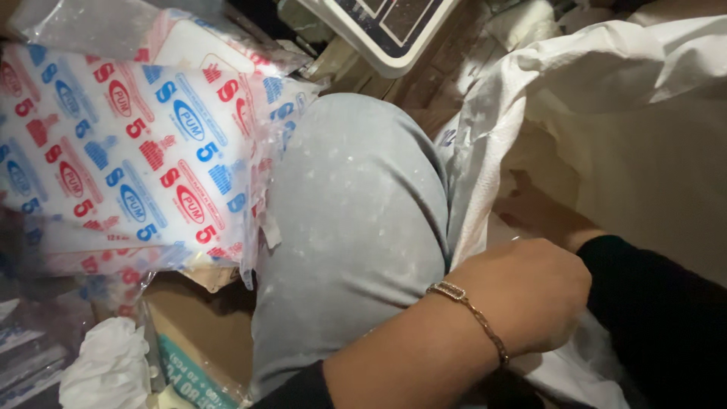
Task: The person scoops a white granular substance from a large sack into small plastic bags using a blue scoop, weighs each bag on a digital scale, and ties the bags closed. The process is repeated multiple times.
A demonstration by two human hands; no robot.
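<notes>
The left hand, wearing a bracelet, reaches into the open white sack; its grip is hidden, so I cannot tell; printed bags lie stacked nearby.

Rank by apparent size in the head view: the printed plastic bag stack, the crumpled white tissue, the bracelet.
1. Printed plastic bag stack, largest by far.
2. Crumpled white tissue, partly cut off by the frame edge.
3. Bracelet, a thin chain on the wrist; it sits nearer the camera yet looks smallest.

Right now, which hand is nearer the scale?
Right. The right hand is inside the sack, below the scale; the left hand grips the sack edge further back, beside the knee.
</notes>
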